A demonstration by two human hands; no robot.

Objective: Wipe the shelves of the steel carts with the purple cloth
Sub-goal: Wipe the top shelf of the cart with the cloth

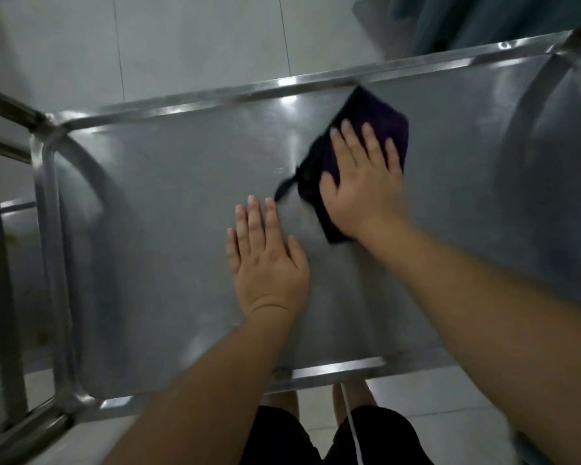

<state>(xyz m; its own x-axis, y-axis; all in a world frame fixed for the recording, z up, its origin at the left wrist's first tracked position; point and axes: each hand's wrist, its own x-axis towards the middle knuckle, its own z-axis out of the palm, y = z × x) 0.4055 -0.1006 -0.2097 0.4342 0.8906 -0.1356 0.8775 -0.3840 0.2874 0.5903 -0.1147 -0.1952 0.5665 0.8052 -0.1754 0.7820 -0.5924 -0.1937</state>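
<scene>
on the steel shelf [168, 196], right hand [363, 193] flat on purple cloth [373, 119] (seemingly pressing), left hand [269, 263] spread.

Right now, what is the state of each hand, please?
Left hand: open, flat on the steel shelf.
Right hand: open, pressing the purple cloth flat.

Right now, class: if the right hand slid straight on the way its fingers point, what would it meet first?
The right hand, flat on the purple cloth, would probably meet the shelf's raised far rim; depth is uncertain.
</scene>
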